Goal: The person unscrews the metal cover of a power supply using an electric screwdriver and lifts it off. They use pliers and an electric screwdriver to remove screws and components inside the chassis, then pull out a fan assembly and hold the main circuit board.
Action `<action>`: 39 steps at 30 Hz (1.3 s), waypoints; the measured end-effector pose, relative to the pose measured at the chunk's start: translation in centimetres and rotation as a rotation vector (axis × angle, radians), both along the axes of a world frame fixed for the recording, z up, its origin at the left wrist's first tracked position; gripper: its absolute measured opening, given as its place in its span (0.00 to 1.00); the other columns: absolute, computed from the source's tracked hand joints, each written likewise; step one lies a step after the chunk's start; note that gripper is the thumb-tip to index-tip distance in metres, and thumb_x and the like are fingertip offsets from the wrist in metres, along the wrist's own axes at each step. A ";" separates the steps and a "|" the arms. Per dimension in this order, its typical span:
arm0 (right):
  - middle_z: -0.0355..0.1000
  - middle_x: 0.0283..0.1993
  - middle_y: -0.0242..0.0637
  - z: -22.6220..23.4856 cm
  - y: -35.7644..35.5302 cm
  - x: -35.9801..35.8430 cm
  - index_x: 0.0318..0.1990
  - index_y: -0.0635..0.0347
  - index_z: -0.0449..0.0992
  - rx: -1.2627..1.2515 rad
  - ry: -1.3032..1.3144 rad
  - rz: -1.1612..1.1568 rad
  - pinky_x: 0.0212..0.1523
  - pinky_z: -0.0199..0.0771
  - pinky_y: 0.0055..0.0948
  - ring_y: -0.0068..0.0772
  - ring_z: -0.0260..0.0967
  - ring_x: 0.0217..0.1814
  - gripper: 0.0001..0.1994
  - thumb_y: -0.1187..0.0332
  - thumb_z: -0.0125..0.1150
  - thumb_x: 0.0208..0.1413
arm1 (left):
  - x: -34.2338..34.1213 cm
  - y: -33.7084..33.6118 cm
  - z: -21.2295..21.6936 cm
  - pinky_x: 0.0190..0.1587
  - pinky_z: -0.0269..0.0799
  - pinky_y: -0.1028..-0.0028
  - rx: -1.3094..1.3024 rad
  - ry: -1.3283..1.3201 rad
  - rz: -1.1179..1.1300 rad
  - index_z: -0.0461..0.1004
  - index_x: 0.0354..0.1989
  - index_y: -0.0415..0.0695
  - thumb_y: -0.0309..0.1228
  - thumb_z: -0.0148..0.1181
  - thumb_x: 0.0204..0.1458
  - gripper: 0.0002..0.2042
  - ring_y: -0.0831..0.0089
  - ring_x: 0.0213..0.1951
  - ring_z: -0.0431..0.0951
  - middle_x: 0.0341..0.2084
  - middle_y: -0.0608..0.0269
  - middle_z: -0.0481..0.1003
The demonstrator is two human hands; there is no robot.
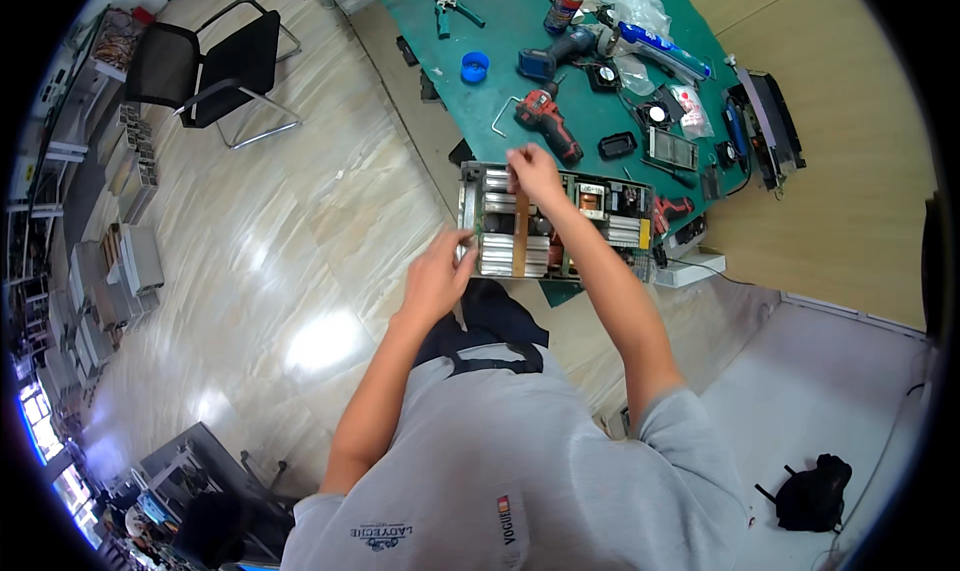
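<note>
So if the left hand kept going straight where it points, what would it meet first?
The left hand would likely meet the left end of the open electronics unit; it looks right beside that edge, though whether it touches is unclear.

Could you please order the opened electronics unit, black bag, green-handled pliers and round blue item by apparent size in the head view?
Largest to smallest:
opened electronics unit
black bag
pliers
round blue item
</note>
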State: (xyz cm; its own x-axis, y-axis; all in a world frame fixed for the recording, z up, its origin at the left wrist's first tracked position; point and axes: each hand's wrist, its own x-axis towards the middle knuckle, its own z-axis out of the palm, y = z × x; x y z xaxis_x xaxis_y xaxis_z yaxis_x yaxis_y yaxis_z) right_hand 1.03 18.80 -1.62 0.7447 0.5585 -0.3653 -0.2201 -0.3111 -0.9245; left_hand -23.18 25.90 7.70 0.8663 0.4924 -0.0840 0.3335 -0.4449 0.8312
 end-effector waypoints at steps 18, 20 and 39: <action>0.75 0.32 0.37 -6.0 12.5 19.3 0.41 0.66 0.75 -0.041 0.041 -0.001 0.27 0.77 0.25 0.26 0.72 0.26 0.16 0.58 0.52 0.63 | 5.6 5.9 -4.9 0.35 0.73 0.68 -0.098 0.142 0.209 0.76 0.41 0.39 0.32 0.55 0.57 0.10 0.62 0.32 0.79 0.33 0.52 0.79; 0.74 0.28 0.37 -3.9 8.3 17.8 0.40 0.69 0.76 0.054 0.082 -0.044 0.22 0.73 0.25 0.25 0.69 0.22 0.15 0.62 0.54 0.62 | 6.8 5.5 -6.0 0.38 0.73 0.66 -0.134 0.187 0.137 0.76 0.42 0.39 0.33 0.55 0.57 0.11 0.61 0.34 0.79 0.34 0.51 0.79; 0.76 0.35 0.44 -1.6 -30.8 -5.1 0.41 0.65 0.77 -0.757 -0.594 -0.657 0.37 0.74 0.33 0.37 0.75 0.35 0.14 0.61 0.57 0.59 | 8.1 -1.8 -11.3 0.48 0.69 0.62 0.065 0.173 -0.228 0.73 0.44 0.37 0.37 0.59 0.52 0.16 0.56 0.43 0.75 0.35 0.50 0.78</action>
